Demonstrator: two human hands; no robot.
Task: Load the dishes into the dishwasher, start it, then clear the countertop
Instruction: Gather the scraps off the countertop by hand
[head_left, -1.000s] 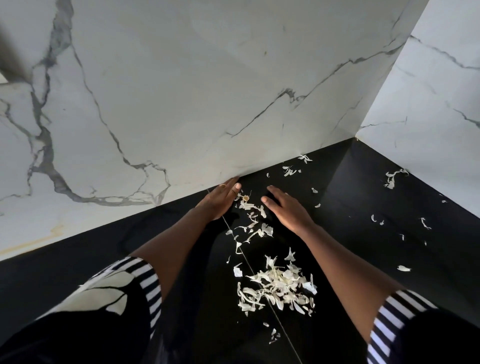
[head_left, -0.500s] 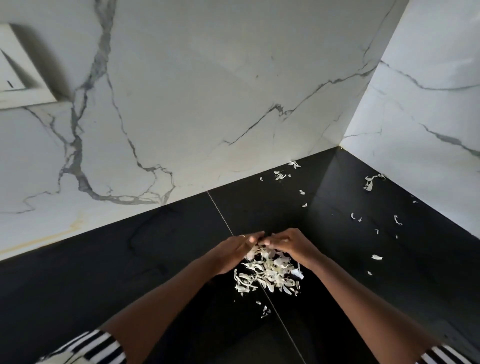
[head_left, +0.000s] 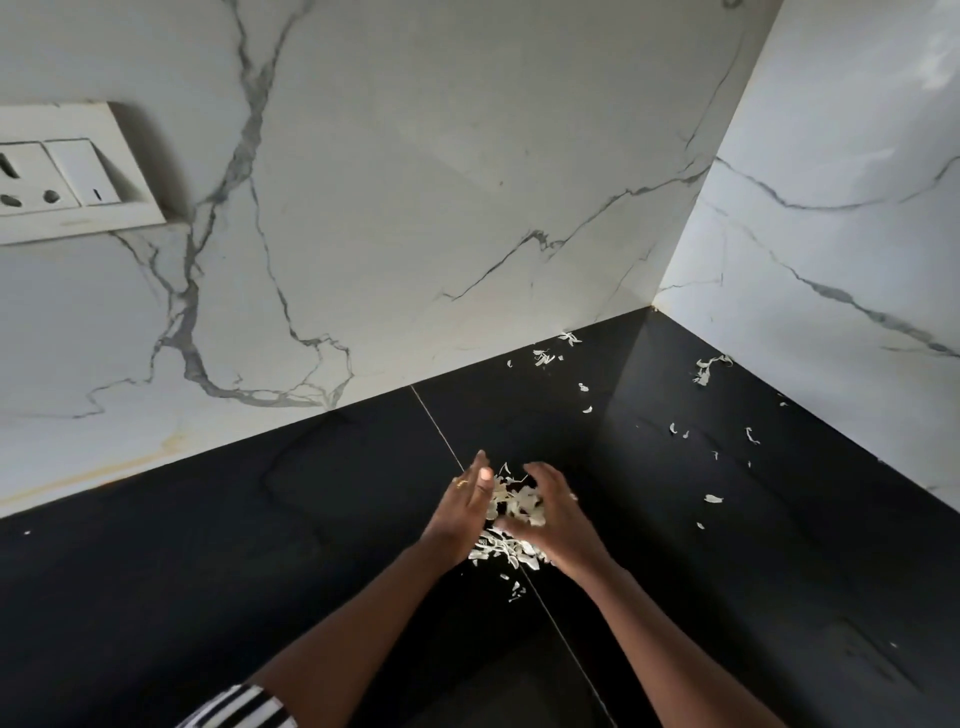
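Nearest the camera, a striped sleeve (head_left: 239, 706) shows at the bottom edge, and both bare forearms reach forward over the black tabletop (head_left: 260, 545).

The two hands meet around the heap of peelings (head_left: 514, 504), which sits right on the pale seam (head_left: 436, 421) crossing the tabletop. The left hand (head_left: 460, 514) stands on edge with its fingers fairly straight, the palm pressed against the heap's left side. The right hand (head_left: 558, 525) forms the closing half of the grip. Its fingers curve over the top and its thumb tucks in beneath, so part of the heap is cupped between the palms. A fringe of fallen flakes (head_left: 498, 551) lies on the tabletop just under the wrists, outside the grip.

What matters for the next move is where the rest lies. The stray peelings (head_left: 713, 499) are scattered beyond the hands and off to the right, clearly nearer the right hand than the left. They thin out toward the back corner, with one small cluster (head_left: 544, 357) against the rear marble wall (head_left: 467, 182) and another curl (head_left: 706, 369) against the side wall. The scatter appears to run from the heap diagonally toward that corner. On the far left, a socket plate (head_left: 67, 176) is mounted on the wall.
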